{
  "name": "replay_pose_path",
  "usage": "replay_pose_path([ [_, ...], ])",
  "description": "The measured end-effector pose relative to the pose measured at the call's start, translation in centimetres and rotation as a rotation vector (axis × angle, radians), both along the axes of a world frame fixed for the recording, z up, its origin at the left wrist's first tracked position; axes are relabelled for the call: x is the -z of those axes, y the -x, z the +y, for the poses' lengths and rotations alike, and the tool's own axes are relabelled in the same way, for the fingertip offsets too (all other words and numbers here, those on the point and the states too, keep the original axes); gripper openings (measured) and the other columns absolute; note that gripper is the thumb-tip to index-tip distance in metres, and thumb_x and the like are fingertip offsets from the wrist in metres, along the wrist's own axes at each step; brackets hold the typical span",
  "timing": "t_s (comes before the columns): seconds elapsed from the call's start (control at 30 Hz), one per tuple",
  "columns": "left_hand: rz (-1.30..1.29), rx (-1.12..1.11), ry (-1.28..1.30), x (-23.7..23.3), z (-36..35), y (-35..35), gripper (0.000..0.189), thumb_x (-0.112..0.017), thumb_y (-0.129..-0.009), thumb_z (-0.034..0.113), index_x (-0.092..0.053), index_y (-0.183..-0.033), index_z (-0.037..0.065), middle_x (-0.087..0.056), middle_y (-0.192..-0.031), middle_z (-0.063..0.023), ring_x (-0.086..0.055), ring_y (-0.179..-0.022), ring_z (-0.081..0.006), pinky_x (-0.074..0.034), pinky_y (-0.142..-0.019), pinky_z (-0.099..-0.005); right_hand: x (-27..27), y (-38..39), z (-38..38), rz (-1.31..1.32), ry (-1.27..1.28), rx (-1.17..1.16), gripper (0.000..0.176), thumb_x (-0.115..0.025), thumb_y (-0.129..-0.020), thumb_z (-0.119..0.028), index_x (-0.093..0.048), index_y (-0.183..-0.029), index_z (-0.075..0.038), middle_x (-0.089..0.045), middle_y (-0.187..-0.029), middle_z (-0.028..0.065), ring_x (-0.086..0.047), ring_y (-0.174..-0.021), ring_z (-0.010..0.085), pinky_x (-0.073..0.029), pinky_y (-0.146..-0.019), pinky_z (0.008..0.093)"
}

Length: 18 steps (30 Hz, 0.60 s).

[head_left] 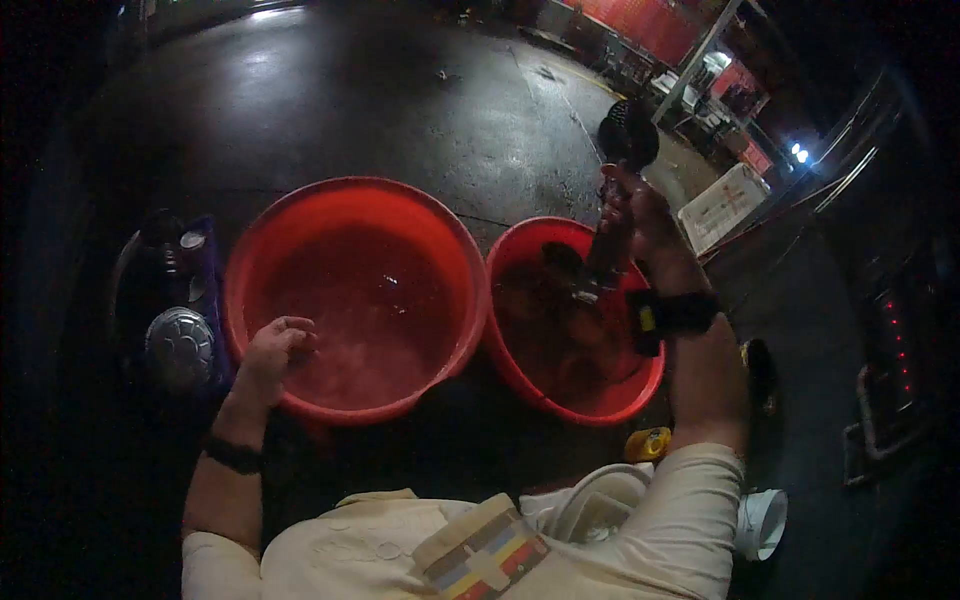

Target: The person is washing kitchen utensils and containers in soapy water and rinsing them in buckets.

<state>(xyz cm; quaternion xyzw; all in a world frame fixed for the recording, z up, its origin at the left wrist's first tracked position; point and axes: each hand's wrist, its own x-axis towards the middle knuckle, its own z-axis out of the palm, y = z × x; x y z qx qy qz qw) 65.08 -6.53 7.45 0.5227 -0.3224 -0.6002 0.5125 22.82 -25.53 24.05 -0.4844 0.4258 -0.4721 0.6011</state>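
A large red tub (pixel 455 240) of cloudy water stands in front of me. My left hand (pixel 283 345) is over its near left rim, fingers apart with nothing in them. To the right, touching it, is a smaller red tub (pixel 510 375) of dark water with dim round shapes in it. My right hand (pixel 635 210) is raised above this tub's far right side. It is closed on a dark utensil with a round, apparently perforated head (pixel 630 135) pointing up and away. The lower end is dark and hard to make out.
Left of the large tub lie a foil tray (pixel 180 345) and a purple-edged container (pixel 212 285). Near my right side are a yellow object (pixel 648 444), white containers (pixel 600 505) and a white bucket (pixel 765 525). A white panel (pixel 725 207) stands on the wet floor (pixel 380 100).
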Motion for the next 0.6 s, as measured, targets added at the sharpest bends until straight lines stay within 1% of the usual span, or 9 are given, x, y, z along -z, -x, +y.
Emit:
replay_pose_path([
  [0.1,-0.044,0.0,0.018,-1.3,1.6,0.2,0.02,-0.047,-0.079,0.011,-0.05,-0.097,0.002,-0.056,-0.083,-0.0067,-0.056,-0.071,-0.0154,-0.048,-0.065,-0.0264,-5.0,-1.4,4.1,0.079,-0.035,0.148,0.023,-0.049,-0.085,-0.033,-0.053,-0.093,-0.011,-0.034,-0.052,-0.0051,-0.035,-0.043,0.0082,-0.034,-0.043,0.0249],
  [0.2,-0.031,-0.044,0.032,-2.0,3.0,-0.2,0.02,-0.047,-0.079,0.012,-0.05,-0.096,0.002,-0.056,-0.082,-0.006,-0.056,-0.07,-0.0144,-0.047,-0.064,-0.0255,-9.1,-1.7,7.2,0.078,-0.045,0.006,0.027,-0.049,-0.085,-0.033,-0.053,-0.096,-0.008,-0.041,-0.06,-0.0017,-0.039,-0.049,0.0102,-0.034,-0.044,0.0251],
  [0.23,-0.034,-0.049,0.045,-2.2,3.3,-0.4,0.019,-0.047,-0.079,0.012,-0.051,-0.095,0.003,-0.056,-0.081,-0.0058,-0.056,-0.07,-0.0141,-0.047,-0.064,-0.0253,-10.2,-2.4,8.0,0.113,-0.026,0.062,0.026,-0.047,-0.086,-0.031,-0.052,-0.096,-0.008,-0.043,-0.062,-0.0009,-0.04,-0.049,0.011,-0.036,-0.046,0.0256],
  [0.33,-0.014,-0.035,0.063,-3.8,3.9,-0.3,0.02,-0.047,-0.079,0.012,-0.051,-0.096,0.002,-0.057,-0.081,-0.0053,-0.055,-0.071,-0.013,-0.046,-0.064,-0.0246,-13.5,-5.0,10.9,0.134,0.038,0.065,0.023,-0.046,-0.087,-0.028,-0.054,-0.095,-0.007,-0.037,-0.055,-0.0037,-0.039,-0.047,0.0088,-0.038,-0.047,0.0259],
  [0.37,0.001,-0.037,0.062,-4.3,4.3,-0.1,0.021,-0.047,-0.079,0.012,-0.052,-0.097,0.002,-0.057,-0.081,-0.0052,-0.055,-0.071,-0.0126,-0.046,-0.064,-0.0244,-14.3,-6.4,12.2,0.166,0.088,0.091,0.023,-0.046,-0.087,-0.027,-0.053,-0.096,-0.007,-0.039,-0.057,-0.0032,-0.041,-0.049,0.0099,-0.039,-0.048,0.026],
  [0.47,0.011,0.066,0.112,-4.2,5.6,0.0,0.024,-0.046,-0.078,0.012,-0.052,-0.099,0.001,-0.058,-0.082,-0.0057,-0.055,-0.071,-0.0128,-0.046,-0.064,-0.0241,-14.2,-8.6,12.2,0.098,0.192,0.06,0.024,-0.047,-0.087,-0.027,-0.053,-0.097,-0.006,-0.043,-0.061,-0.0016,-0.044,-0.05,0.011,-0.041,-0.049,0.0271],
  [0.5,-0.032,0.086,0.14,-3.1,5.4,-0.3,0.025,-0.046,-0.078,0.012,-0.052,-0.1,0.001,-0.058,-0.082,-0.0055,-0.055,-0.072,-0.0132,-0.046,-0.064,-0.0242,-13.3,-8.6,10.8,0.073,0.208,-0.044,0.025,-0.047,-0.087,-0.027,-0.051,-0.099,-0.006,-0.046,-0.063,0.0004,-0.047,-0.054,0.0124,-0.043,-0.053,0.0292],
  [0.53,-0.069,0.094,0.154,-2.0,5.9,-0.8,0.027,-0.047,-0.078,0.012,-0.052,-0.101,0.0,-0.058,-0.082,-0.0053,-0.055,-0.073,-0.0136,-0.046,-0.065,-0.0243,-11.9,-9.9,10.0,0.065,0.209,-0.047,0.025,-0.047,-0.087,-0.027,-0.05,-0.1,-0.005,-0.048,-0.065,0.0014,-0.049,-0.057,0.0135,-0.044,-0.056,0.0298],
  [0.6,-0.112,0.095,0.113,-3.6,8.0,-0.9,0.026,-0.047,-0.077,0.012,-0.053,-0.099,-0.001,-0.057,-0.083,-0.0064,-0.055,-0.076,-0.0143,-0.046,-0.066,-0.0253,-8.2,-12.9,8.6,0.044,0.201,-0.048,0.026,-0.047,-0.087,-0.027,-0.049,-0.101,-0.005,-0.051,-0.07,0.0034,-0.053,-0.064,0.0158,-0.046,-0.062,0.0311],
])
